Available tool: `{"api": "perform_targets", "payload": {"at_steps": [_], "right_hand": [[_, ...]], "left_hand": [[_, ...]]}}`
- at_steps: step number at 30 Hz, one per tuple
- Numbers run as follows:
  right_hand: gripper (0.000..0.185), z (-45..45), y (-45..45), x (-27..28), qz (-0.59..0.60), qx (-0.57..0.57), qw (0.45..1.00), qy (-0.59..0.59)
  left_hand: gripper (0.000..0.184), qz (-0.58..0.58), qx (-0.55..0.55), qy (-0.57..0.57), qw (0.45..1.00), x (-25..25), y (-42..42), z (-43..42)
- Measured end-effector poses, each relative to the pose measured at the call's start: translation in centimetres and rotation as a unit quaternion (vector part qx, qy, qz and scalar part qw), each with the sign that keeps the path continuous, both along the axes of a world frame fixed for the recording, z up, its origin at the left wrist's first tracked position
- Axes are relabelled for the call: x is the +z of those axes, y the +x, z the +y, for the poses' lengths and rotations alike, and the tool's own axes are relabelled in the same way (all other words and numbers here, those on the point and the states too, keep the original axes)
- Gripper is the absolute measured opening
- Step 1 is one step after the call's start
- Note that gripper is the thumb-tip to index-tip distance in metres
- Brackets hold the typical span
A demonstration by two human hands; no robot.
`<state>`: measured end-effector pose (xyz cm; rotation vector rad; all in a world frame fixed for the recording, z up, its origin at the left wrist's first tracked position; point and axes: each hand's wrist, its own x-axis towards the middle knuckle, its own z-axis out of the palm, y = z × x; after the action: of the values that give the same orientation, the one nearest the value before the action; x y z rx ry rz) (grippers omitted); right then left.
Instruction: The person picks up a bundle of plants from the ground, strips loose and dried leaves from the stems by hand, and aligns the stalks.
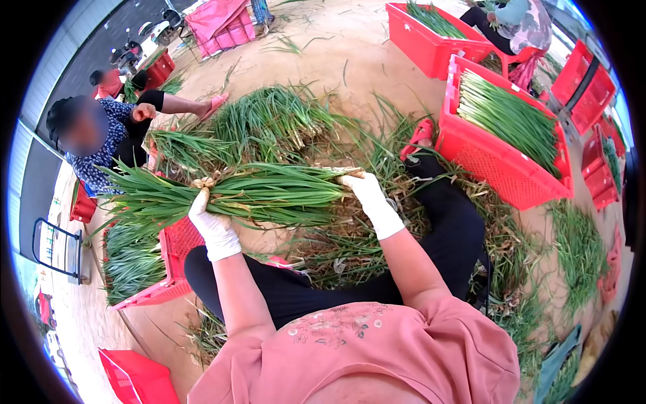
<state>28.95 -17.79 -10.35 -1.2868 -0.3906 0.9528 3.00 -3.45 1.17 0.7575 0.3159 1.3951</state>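
A long bundle of green onions (276,195) is stretched between my two gloved hands above the ground in front of my lap. My left hand (212,225) is closed on the bundle beside its pale tied knot. My right hand (369,196) is closed round the bundle's right end, near the white stalk tips. Behind the bundle lies a heap of loose green onions (269,124). Trimmed leaves and scraps (336,252) cover the ground beneath my hands.
A red crate (498,182) of green onions stands at my right, another red crate (437,50) behind it. At my left is a red crate (176,259) with more bunches. A co-worker (104,145) sits front left; others sit farther off.
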Motion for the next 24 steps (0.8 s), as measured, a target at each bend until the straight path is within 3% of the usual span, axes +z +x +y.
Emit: {"api": "perform_targets", "payload": {"at_steps": [2,5,7,9,10,11,12,14,16,18,20,23,24], "right_hand": [[0.02,0.0,0.0,-0.7,0.007,-0.017,1.0,0.002],[0.022,-0.9,1.2,-1.8,-0.353,-0.086,0.925,-0.11],[0.018,-1.8,3.4,-4.2,-0.479,-0.165,0.857,-0.097],[0.015,-4.5,6.6,-4.4,-0.461,-0.231,0.845,-0.143],[0.019,-5.8,9.3,-5.8,-0.392,-0.273,0.853,-0.209],[0.02,-7.7,11.1,-5.0,-0.339,-0.291,0.86,-0.248],[0.024,-9.3,13.5,-6.5,-0.394,-0.272,0.835,-0.27],[0.025,-8.8,10.0,-1.1,-0.562,-0.304,0.685,-0.35],[0.031,-6.6,8.5,1.3,-0.453,-0.15,0.874,-0.092],[0.034,-4.0,4.8,3.0,-0.317,-0.038,0.948,0.012],[0.03,-2.6,1.3,6.4,-0.45,0.047,0.892,-0.008],[0.025,-0.7,-1.8,5.4,-0.536,0.062,0.841,-0.033],[0.023,-0.4,-2.5,4.6,-0.491,0.072,0.868,0.024]], "left_hand": [[0.019,-0.005,-0.005,0.006,1.0,0.1,0.0,0.1],[0.02,-0.017,-0.016,0.026,0.999,0.2,-0.5,0.4],[0.019,-0.045,-0.035,0.054,0.997,-0.2,-1.4,1.4],[0.018,-0.024,0.004,0.023,0.999,0.1,-2.6,1.7],[0.018,-0.013,0.033,-0.024,0.999,0.6,-3.2,1.4],[0.019,-0.014,0.043,0.013,0.999,0.7,-3.7,1.6],[0.02,-0.039,0.013,0.044,0.998,0.6,-4.5,2.1],[0.019,-0.057,-0.013,0.089,0.994,0.3,-5.3,3.1],[0.02,-0.073,-0.04,0.101,0.991,0.6,-5.0,2.8],[0.022,-0.089,-0.069,0.114,0.987,1.0,-4.4,2.3],[0.02,-0.076,-0.082,0.14,0.984,1.6,-3.4,1.4],[0.024,-0.087,-0.11,0.13,0.982,2.0,-1.8,0.1],[0.026,-0.095,-0.136,0.136,0.977,1.9,-1.6,0.1]]}}
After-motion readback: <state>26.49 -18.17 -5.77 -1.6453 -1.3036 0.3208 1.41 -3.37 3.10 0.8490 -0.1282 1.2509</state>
